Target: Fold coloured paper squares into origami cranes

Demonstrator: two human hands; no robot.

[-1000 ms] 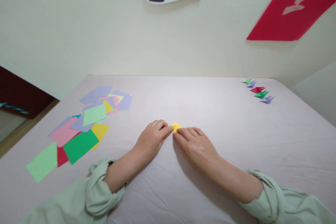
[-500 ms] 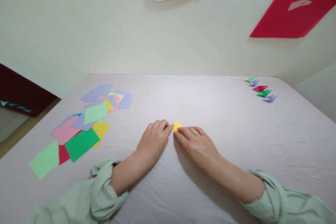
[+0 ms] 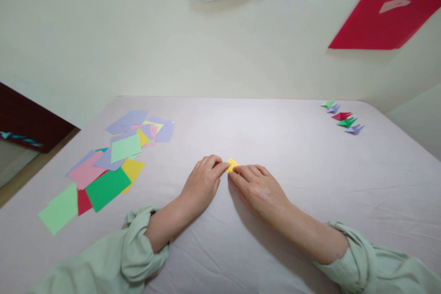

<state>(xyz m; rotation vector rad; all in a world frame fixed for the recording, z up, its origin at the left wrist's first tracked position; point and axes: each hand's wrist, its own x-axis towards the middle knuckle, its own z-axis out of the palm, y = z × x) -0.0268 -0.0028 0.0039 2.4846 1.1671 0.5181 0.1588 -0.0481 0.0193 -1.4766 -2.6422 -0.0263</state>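
No word can be read for certain. The only lettering stands on a red banner (image 3: 375, 27) on the wall (image 3: 292, 55), above the far right corner of the desk (image 3: 241, 124). Its pale letters (image 3: 396, 6) are large and blocky and run in a slanting line, climbing to the right toward the upper edge of the view, where the banner is cut off. The lowest one may be an A; the strokes above it are too skewed to name.
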